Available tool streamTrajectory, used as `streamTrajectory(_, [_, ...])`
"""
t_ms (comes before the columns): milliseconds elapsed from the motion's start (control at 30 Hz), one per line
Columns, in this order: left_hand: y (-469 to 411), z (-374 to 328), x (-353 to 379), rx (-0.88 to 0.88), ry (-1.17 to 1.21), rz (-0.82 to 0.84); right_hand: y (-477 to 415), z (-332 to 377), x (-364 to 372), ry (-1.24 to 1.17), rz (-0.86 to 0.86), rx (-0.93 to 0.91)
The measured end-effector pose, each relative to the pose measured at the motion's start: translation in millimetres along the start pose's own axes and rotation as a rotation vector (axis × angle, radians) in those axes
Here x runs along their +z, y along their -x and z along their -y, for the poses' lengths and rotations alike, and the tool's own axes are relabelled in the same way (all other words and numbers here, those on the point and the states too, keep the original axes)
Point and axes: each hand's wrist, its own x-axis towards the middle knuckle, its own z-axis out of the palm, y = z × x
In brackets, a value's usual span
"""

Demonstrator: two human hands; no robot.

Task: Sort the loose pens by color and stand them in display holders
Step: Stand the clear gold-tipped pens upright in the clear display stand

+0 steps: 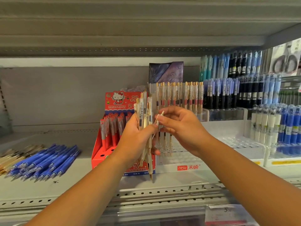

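Note:
My left hand (pixel 136 136) grips a bunch of white-and-gold pens (pixel 145 115), held upright in front of the shelf with their gold tips pointing down. My right hand (pixel 180 128) pinches the top of one pen (pixel 159 118) at the right side of that bunch. Behind my hands stands a clear display holder (pixel 179 160) with a red "hesu" label; its back row holds similar gold-clipped pens (pixel 179 95). Loose blue pens (pixel 44 160) lie in a heap on the shelf at the left, with some gold pens (pixel 6 158) beside them.
A red Hello Kitty box (pixel 104 154) of red pens stands just left of the clear holder. Tiered holders of blue, black and white pens (pixel 244 95) fill the right side. The shelf board (pixel 81 185) has a perforated front edge; another shelf hangs overhead.

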Motion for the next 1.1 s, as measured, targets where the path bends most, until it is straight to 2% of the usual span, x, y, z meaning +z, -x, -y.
streamTrajectory(233, [0.7, -2.9, 1.4, -0.029, 0.004, -0.015, 4.1, 5.0, -5.7, -0.18, 0.046, 0.016])
streamTrajectory(300, [1.8, -4.0, 0.4, -0.037, -0.002, -0.011, 3.0, 5.7, -6.7, -0.208, -0.011, -0.006])
streamTrajectory(433, [3.6, -5.4, -1.4, -0.063, -0.038, -0.01, -7.2, 10.3, -21.4, -0.253, -0.244, -0.066])
streamTrajectory(567, [2.0, -5.0, -0.4, -0.058, -0.074, 0.0, -18.4, 11.0, -43.8, -0.053, -0.437, -0.136])
streamTrajectory(700, [0.6, -1.0, -1.9, -0.03, -0.156, -0.038, -24.9, 4.6, -60.2, 0.196, -0.507, -0.206])
streamTrajectory(900, [-0.4, -1.1, -1.6, -0.012, -0.181, -0.052, -28.8, -12.9, -64.3, 0.457, -0.439, -0.293])
streamTrajectory(1100, [0.1, 0.3, -2.4, -0.02, -0.193, -0.046, -31.5, -23.8, -60.2, 0.598, -0.31, -0.235])
